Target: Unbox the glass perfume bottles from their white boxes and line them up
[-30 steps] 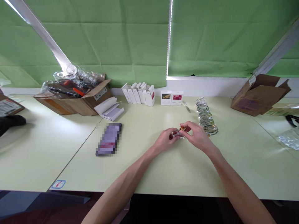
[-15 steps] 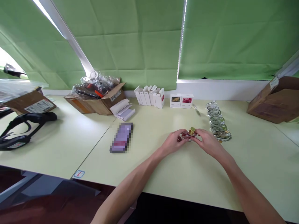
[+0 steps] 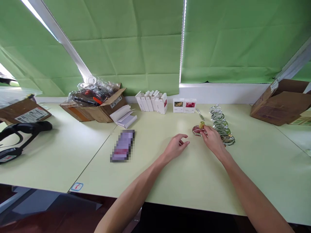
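A small round glass bottle (image 3: 196,130) with reddish contents and a gold cap (image 3: 201,124) is at the fingertips of my right hand (image 3: 214,139). Its thumb and fingers pinch the bottle from the right side. My left hand (image 3: 175,146) is apart from it, to the left and nearer to me. The left thumb and fingers are parted and hold nothing. Just right of the bottle, a row of shiny clear glass bottles (image 3: 221,127) runs away from me, its near end partly behind my right hand.
Along the back stand several open white cartons (image 3: 152,103), two picture boxes (image 3: 184,106) and a slim pen-like item (image 3: 200,114). A blurred phone (image 3: 123,145) and folded white packaging (image 3: 124,118) lie left. Cardboard boxes (image 3: 97,111) and a black headset (image 3: 24,136) are further out.
My left hand has let go of the bottle and drawn back to the left. My right hand has carried the bottle slightly away from me. The view has shifted a little right.
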`<action>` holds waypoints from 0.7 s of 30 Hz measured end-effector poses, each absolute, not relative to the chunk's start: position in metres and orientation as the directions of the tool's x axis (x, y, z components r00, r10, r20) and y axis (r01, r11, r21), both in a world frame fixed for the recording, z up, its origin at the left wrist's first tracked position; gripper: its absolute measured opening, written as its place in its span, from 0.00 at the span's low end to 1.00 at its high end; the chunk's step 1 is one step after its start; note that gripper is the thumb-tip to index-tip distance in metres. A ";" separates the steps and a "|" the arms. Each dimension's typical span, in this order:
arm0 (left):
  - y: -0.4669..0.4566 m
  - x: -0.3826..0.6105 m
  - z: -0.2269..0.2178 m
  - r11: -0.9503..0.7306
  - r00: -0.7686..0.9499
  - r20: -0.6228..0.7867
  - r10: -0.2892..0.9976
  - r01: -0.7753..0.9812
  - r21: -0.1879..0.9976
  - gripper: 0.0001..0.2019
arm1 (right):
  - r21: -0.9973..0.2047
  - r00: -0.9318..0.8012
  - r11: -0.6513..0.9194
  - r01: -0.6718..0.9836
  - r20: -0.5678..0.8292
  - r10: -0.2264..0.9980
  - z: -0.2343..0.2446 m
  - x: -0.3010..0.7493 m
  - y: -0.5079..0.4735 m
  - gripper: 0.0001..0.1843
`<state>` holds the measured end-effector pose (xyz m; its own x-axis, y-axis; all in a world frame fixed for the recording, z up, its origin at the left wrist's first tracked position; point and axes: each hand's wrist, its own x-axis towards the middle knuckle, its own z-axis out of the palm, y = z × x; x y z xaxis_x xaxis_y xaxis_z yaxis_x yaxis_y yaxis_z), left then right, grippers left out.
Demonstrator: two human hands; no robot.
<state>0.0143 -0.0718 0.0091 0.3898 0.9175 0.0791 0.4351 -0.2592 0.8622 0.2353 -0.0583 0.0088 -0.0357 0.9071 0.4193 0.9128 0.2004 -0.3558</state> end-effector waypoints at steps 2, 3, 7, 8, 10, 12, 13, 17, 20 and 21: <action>-0.071 0.014 0.009 -0.278 0.393 0.099 0.914 0.433 0.858 0.15 | -0.358 -0.021 0.193 0.914 0.432 0.902 0.010 0.234 -0.061 0.19; -0.071 0.013 0.010 -0.291 0.392 0.113 0.913 0.431 0.854 0.15 | -0.354 -0.009 0.188 0.916 0.450 0.893 0.011 0.234 -0.063 0.21; -0.066 0.005 0.016 -0.309 0.340 0.164 0.926 0.434 0.846 0.14 | -0.300 0.016 0.231 0.926 0.642 0.767 0.024 0.228 -0.080 0.29; -0.063 0.001 0.019 -0.309 0.317 0.177 0.932 0.436 0.845 0.14 | -0.281 0.008 0.267 0.922 0.703 0.711 0.028 0.226 -0.085 0.27; -0.055 -0.009 0.025 -0.309 0.259 0.210 0.943 0.447 0.839 0.13 | -0.229 -0.042 0.360 0.904 0.791 0.610 0.034 0.220 -0.094 0.20; -0.045 -0.023 0.032 -0.290 0.174 0.234 0.957 0.498 0.817 0.13 | -0.176 -0.138 0.464 0.868 0.812 0.566 0.037 0.213 -0.101 0.14; -0.039 -0.032 0.035 -0.263 0.120 0.237 0.964 0.542 0.798 0.13 | -0.155 -0.194 0.518 0.841 0.808 0.556 0.037 0.210 -0.103 0.12; -0.017 -0.068 0.039 -0.098 -0.070 0.214 0.974 0.723 0.684 0.14 | -0.115 -0.331 0.647 0.754 0.784 0.526 0.032 0.201 -0.109 0.09; -0.008 -0.099 0.039 -0.030 -0.140 0.233 0.962 0.797 0.603 0.15 | -0.108 -0.368 0.667 0.737 0.763 0.531 0.028 0.199 -0.112 0.08; -0.005 -0.110 0.039 -0.006 -0.162 0.246 0.956 0.824 0.566 0.15 | -0.105 -0.382 0.681 0.725 0.761 0.524 0.028 0.199 -0.113 0.08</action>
<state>-0.1096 -0.0054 0.0392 -0.1621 0.9557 0.2455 0.8241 -0.0057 0.5664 0.1986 -0.1128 0.0282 -0.3824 0.5240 0.7610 0.7245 0.6812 -0.1050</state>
